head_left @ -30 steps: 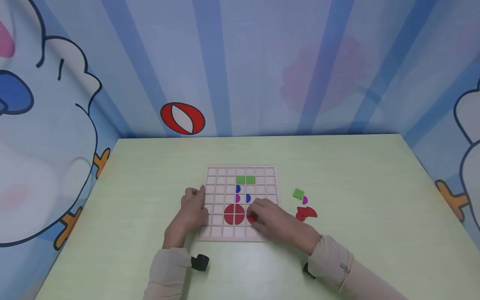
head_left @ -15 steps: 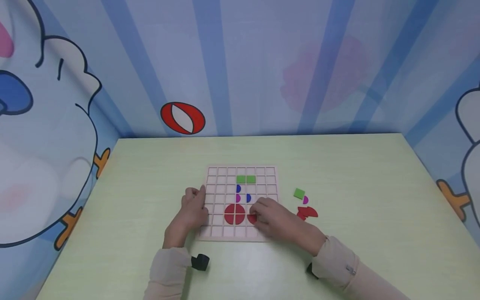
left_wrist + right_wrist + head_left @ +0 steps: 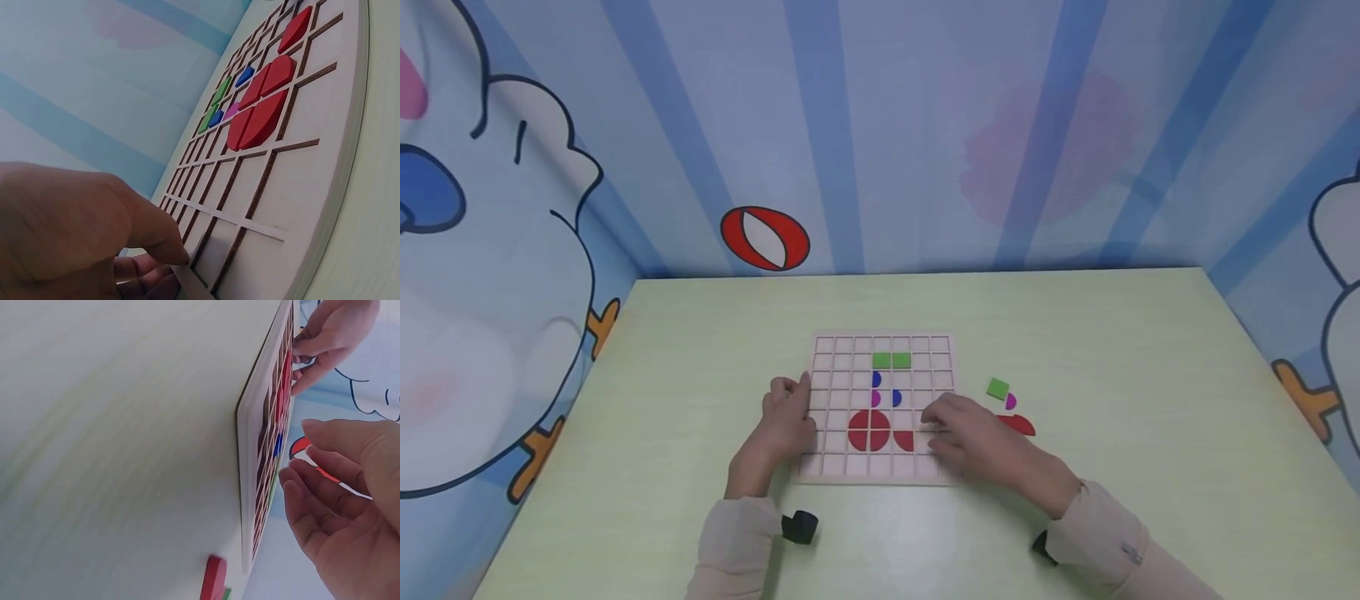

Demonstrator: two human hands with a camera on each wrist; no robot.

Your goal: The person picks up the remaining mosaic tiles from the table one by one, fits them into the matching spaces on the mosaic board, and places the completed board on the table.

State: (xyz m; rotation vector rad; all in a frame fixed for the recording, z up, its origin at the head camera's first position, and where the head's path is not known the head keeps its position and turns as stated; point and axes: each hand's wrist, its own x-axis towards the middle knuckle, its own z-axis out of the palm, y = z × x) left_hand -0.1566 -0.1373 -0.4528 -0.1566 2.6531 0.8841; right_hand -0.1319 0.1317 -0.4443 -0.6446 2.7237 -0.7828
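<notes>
My left hand (image 3: 784, 423) grips the left edge of a pale grid board (image 3: 880, 479); in the left wrist view the thumb lies at the rim. Just right of a red circle built from several quarter pieces (image 3: 859, 440), a single red quarter-circle piece (image 3: 904, 441) sits in a cell. My right hand (image 3: 977, 437) hovers over the board's right side, fingers loosely bent and apart, holding nothing in the right wrist view. Farther up the board are two green squares (image 3: 882, 361), two blue half-circles (image 3: 897, 398) and a magenta half-circle (image 3: 876, 398).
On the table right of the board lie a loose green square (image 3: 997, 388), a magenta half-circle (image 3: 1011, 402) and red pieces (image 3: 1019, 425), partly covered by my right hand. A patterned blue wall (image 3: 887, 167) stands behind the table.
My right hand has let go of the red quarter piece, which stays in its cell, and has moved right. My left hand has kept its place on the board.
</notes>
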